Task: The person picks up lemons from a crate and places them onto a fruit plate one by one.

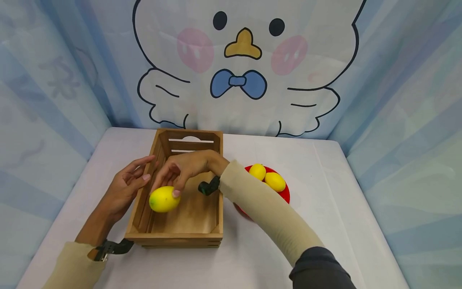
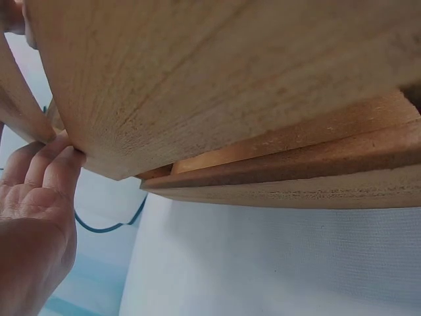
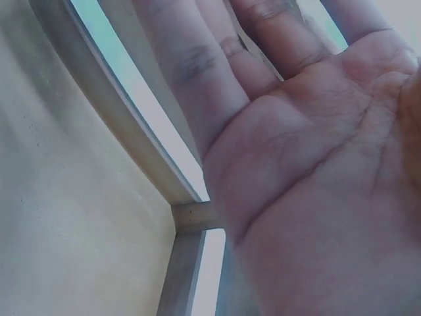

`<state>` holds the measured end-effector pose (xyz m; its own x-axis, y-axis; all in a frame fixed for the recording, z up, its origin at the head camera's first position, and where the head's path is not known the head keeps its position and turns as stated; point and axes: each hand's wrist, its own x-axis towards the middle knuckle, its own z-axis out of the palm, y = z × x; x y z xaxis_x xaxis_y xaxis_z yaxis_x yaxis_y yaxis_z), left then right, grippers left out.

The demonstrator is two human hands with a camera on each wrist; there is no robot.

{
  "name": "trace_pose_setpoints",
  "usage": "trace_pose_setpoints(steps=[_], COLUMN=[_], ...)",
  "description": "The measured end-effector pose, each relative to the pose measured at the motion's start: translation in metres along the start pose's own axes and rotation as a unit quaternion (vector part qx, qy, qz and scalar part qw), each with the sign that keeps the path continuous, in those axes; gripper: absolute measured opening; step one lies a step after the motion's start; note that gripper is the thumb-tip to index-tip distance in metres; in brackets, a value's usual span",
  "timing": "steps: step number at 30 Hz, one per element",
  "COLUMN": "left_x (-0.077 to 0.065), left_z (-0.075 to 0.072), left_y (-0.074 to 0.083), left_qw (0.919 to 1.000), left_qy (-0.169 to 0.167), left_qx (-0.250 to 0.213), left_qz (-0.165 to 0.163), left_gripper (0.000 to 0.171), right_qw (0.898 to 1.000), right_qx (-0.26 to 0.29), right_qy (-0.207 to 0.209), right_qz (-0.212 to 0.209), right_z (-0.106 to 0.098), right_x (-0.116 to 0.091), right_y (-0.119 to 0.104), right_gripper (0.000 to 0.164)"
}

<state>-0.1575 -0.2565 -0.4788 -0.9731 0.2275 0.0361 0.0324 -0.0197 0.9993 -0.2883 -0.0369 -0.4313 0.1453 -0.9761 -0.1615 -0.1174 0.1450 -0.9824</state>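
A yellow lemon (image 1: pixel 164 199) hangs over the near left part of a wooden crate (image 1: pixel 174 236), pinched between the thumb and fingers of my right hand (image 1: pixel 187 166). In the right wrist view the palm (image 3: pixel 316 145) fills much of the picture beside the crate's slats; the lemon is out of sight there. My left hand (image 1: pixel 124 186) lies along the crate's left side, thumb near the top rim. From the left wrist, its fingertips (image 2: pixel 62 164) touch the edge of a wooden slat (image 2: pixel 197 72).
Right of the crate, a red plate (image 1: pixel 285 195) carries yellow lemons (image 1: pixel 275 182), partly covered by my right sleeve (image 1: pixel 267 208). A white cloth (image 1: pixel 325 224) covers the table. Curtains (image 1: pixel 43 100) enclose it at the back and both sides.
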Motion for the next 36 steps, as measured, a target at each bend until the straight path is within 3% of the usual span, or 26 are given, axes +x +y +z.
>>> trace_pose_setpoints(steps=[6, 13, 28, 36], left_x=[-0.001, -0.001, -0.001, -0.001], left_z=[0.001, 0.002, 0.003, 0.001], left_y=[-0.002, -0.003, -0.001, 0.0], left_qw=[1.0, 1.0, 1.0, 0.9995], left_qy=[-0.002, 0.001, 0.005, 0.0], left_qx=[-0.008, 0.0, 0.008, 0.029], left_qz=[-0.002, -0.003, -0.002, 0.007], left_gripper=[0.055, 0.055, 0.055, 0.053], right_qw=[1.0, 1.0, 0.999, 0.998], right_qx=[-0.008, 0.0, -0.024, -0.031], right_qy=[0.008, 0.017, 0.014, 0.027], right_qz=[-0.006, -0.006, -0.043, -0.042], right_z=[0.001, 0.005, 0.009, 0.009], right_x=[-0.002, -0.006, -0.02, -0.039], right_y=[-0.002, -0.005, -0.02, -0.032], right_gripper=[0.059, 0.078, 0.082, 0.071])
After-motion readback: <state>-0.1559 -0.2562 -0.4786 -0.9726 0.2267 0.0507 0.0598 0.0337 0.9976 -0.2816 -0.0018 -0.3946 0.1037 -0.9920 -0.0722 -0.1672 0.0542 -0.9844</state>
